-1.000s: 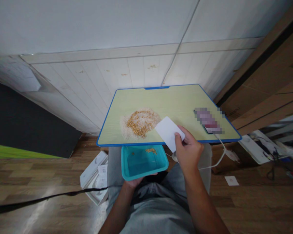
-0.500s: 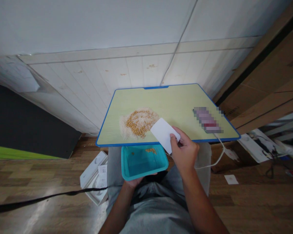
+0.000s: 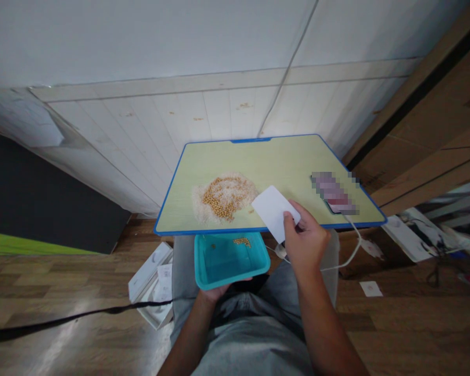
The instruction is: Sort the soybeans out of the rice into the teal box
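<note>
Between thumb and fingers, my right hand (image 3: 307, 237) grips a white card (image 3: 273, 209) over the front part of the table. Left of the card lies a mixed heap of pale rice grains (image 3: 238, 184) and yellow soybeans (image 3: 221, 204). My left hand (image 3: 216, 293) holds a teal plastic tub (image 3: 231, 269) from below, just under the table's front edge; most of its fingers are hidden beneath the tub. A small cluster of soybeans (image 3: 242, 242) rests inside the tub near its far side.
The small table (image 3: 282, 156) has a blue rim and stands against a white wall. A blurred-out phone (image 3: 332, 193) with a white cable (image 3: 354, 248) lies at its right. Cardboard boxes (image 3: 423, 136) rise at the right; an open white box (image 3: 152, 282) is on the floor at left.
My right hand and the card have shifted right, away from the heap. The tub and my left hand look unmoved.
</note>
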`<action>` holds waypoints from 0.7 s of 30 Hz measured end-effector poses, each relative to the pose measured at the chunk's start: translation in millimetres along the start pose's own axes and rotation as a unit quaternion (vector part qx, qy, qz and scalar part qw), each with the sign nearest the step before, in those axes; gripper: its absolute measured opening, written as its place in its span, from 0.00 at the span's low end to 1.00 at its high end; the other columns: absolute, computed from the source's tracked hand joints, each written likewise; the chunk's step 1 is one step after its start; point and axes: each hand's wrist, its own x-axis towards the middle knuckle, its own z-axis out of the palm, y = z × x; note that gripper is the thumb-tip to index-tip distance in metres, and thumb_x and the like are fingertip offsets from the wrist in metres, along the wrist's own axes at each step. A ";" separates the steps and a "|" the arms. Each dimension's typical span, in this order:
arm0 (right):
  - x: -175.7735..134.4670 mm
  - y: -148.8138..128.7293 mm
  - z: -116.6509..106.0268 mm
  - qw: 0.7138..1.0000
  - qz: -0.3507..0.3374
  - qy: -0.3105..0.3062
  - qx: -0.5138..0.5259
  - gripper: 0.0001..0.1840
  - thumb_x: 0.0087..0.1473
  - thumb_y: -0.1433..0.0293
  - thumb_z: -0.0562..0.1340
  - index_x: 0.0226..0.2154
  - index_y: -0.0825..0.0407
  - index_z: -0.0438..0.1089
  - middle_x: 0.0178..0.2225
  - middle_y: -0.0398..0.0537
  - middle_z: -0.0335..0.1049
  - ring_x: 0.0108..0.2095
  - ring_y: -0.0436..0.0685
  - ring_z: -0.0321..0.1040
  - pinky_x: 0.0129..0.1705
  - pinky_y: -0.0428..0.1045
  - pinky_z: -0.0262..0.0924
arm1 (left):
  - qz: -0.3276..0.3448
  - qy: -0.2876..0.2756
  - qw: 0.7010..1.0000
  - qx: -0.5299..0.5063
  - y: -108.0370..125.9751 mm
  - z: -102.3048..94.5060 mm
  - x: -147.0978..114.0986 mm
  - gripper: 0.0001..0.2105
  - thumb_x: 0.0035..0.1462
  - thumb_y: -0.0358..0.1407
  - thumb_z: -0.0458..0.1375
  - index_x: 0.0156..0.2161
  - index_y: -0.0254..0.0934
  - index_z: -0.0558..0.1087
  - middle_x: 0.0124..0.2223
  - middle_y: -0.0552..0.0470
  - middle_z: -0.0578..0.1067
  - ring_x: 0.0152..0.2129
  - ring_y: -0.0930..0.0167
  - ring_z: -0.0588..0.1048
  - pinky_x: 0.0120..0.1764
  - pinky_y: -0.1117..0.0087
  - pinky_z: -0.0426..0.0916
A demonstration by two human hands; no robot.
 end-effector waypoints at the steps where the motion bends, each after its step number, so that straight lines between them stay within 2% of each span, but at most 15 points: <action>1: 0.1 0.5 0.4 1.000 0.000 0.002 0.001 0.28 0.71 0.53 0.69 0.57 0.53 0.97 0.25 0.49 0.84 0.24 0.59 0.74 0.34 0.52 0.71 | 0.002 0.001 1.000 0.003 0.2 0.4 -0.3 0.28 0.64 0.70 0.72 0.61 0.61 0.94 0.75 0.52 0.90 0.83 0.29 0.75 0.78 0.10 0.68; 6: -0.2 1.5 1.7 1.000 -0.016 0.015 0.006 0.28 0.71 0.53 0.69 0.56 0.53 0.97 0.30 0.53 0.90 0.26 0.61 0.79 0.34 0.52 0.73 | 0.004 -0.012 1.000 0.020 0.4 0.7 -1.1 0.30 0.67 0.71 0.69 0.64 0.62 0.93 0.78 0.52 0.88 0.84 0.29 0.73 0.80 0.12 0.67; 10: -1.8 1.9 1.0 0.999 -0.019 -0.001 0.033 0.27 0.72 0.52 0.69 0.57 0.52 0.97 0.33 0.54 0.92 0.26 0.61 0.80 0.34 0.52 0.76 | -0.001 -0.017 1.000 0.021 -2.1 3.0 -0.8 0.32 0.66 0.73 0.69 0.64 0.62 0.93 0.77 0.53 0.88 0.82 0.28 0.75 0.78 0.07 0.66; 16: -0.8 3.2 -1.2 0.996 -0.021 -0.017 0.084 0.24 0.72 0.53 0.71 0.55 0.50 0.97 0.44 0.58 0.97 0.33 0.63 0.87 0.38 0.53 0.81 | -0.015 -0.047 0.999 0.013 -11.8 20.8 6.5 0.40 0.62 0.71 0.72 0.73 0.59 0.89 0.85 0.46 0.80 0.84 0.23 0.70 0.76 0.07 0.67; 21: 1.2 2.7 -1.7 0.996 -0.027 -0.048 0.076 0.24 0.73 0.54 0.70 0.56 0.51 0.97 0.32 0.49 0.90 0.25 0.59 0.76 0.33 0.52 0.75 | -0.018 -0.043 0.999 0.010 -14.1 27.3 11.6 0.47 0.60 0.73 0.72 0.80 0.59 0.83 0.89 0.45 0.75 0.85 0.22 0.69 0.76 0.07 0.68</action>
